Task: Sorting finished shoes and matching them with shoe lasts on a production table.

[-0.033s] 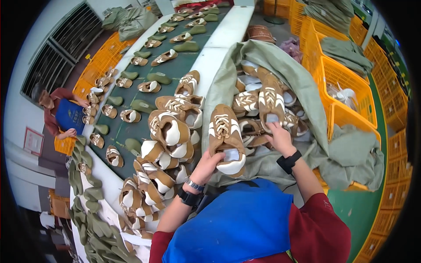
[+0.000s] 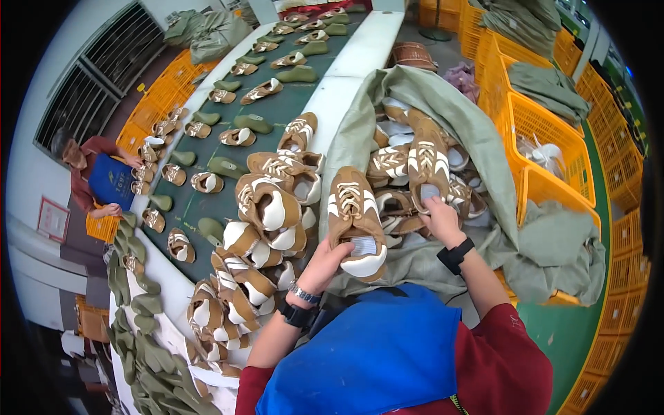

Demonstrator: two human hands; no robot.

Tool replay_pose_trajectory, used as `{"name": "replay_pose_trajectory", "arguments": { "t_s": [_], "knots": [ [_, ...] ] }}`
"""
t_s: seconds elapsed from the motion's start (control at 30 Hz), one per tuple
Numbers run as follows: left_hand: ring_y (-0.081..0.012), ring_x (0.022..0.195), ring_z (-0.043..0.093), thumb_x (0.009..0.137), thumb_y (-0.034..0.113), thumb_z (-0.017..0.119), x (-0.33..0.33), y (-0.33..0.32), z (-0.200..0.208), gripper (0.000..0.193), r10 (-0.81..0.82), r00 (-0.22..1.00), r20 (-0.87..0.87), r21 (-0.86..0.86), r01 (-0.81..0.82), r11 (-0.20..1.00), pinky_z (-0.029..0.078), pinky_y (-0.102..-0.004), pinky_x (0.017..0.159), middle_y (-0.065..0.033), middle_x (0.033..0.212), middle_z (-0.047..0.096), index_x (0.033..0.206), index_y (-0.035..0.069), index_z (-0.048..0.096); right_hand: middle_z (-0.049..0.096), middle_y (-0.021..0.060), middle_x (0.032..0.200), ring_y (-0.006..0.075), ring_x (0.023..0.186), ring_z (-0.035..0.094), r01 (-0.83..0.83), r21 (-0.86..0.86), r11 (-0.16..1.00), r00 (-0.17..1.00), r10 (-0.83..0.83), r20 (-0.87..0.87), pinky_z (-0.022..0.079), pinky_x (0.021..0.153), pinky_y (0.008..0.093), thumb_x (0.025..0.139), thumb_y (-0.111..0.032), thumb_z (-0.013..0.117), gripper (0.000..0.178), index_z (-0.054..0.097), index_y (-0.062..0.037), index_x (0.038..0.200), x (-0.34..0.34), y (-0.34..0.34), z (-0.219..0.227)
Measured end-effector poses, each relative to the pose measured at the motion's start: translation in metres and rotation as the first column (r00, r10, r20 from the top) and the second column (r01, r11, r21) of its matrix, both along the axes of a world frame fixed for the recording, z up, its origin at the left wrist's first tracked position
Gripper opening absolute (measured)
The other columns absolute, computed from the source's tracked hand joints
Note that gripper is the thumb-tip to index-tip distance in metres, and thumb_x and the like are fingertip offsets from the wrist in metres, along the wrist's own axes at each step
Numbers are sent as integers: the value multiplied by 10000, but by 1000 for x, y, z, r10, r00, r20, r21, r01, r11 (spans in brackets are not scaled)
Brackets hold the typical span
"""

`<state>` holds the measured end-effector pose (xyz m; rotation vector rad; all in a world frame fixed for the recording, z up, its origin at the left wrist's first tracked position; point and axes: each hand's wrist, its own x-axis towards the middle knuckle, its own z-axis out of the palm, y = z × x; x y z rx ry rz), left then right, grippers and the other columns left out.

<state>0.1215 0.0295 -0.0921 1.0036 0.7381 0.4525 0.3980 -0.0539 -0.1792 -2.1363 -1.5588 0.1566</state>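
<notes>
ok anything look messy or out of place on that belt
Yes: the tan-and-white shoes beside the left hand are heaped on each other at the belt's near end, while those farther up lie singly in spaced rows.

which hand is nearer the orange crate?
Right. The right hand grips a shoe in the open sack, just beside the orange crate; the left hand holds another shoe farther over, by the conveyor.

Only signage is a small red-framed white notice [image 2: 53, 218] on the far-left wall, plus a white label [image 2: 362, 245] inside the held shoe.
</notes>
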Motion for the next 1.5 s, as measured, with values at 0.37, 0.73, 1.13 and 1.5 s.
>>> {"name": "replay_pose_trajectory", "arguments": {
  "t_s": [0.37, 0.73, 1.13, 1.5],
  "knots": [
    [-165, 994, 481, 854, 142, 466, -141, -11, 98, 402, 798, 578, 171, 623, -691, 366, 362, -280, 890, -74, 1098, 509, 1228, 6, 404, 559, 29, 717, 47, 603, 514, 96, 425, 900, 599, 289, -747, 408, 495, 186, 803, -112, 604, 147, 536, 0, 868, -38, 28, 120],
    [-222, 834, 567, 802, 235, 560, -230, 14, -7, 369, 814, 339, -472, 739, -351, 575, 437, -322, 758, -124, 902, 602, 1079, -2, 506, 581, 145, 844, 276, 764, 577, -765, -138, 629, 643, 737, -208, 459, 702, 367, 714, -360, 635, 379, 583, -45, 917, -100, 205, 46],
    [-227, 1087, 469, 872, 233, 533, -322, 144, -33, 573, 770, 467, -435, 827, -129, 546, 383, -315, 919, -153, 1295, 383, 1330, 2, 278, 467, 142, 1166, 322, 1025, 509, -519, 382, 765, 750, 622, -225, 441, 848, 389, 725, -221, 621, 496, 463, -75, 1171, -93, 137, 40],
    [-158, 985, 525, 861, 136, 507, -209, -12, 38, 534, 898, 402, -181, 877, -348, 333, 417, -253, 823, -123, 1230, 456, 1321, -9, 277, 620, 122, 762, 224, 694, 607, 179, 390, 903, 699, 163, -697, 474, 624, 321, 801, -164, 540, 154, 615, -39, 854, -10, 81, 0]
  ]
}}
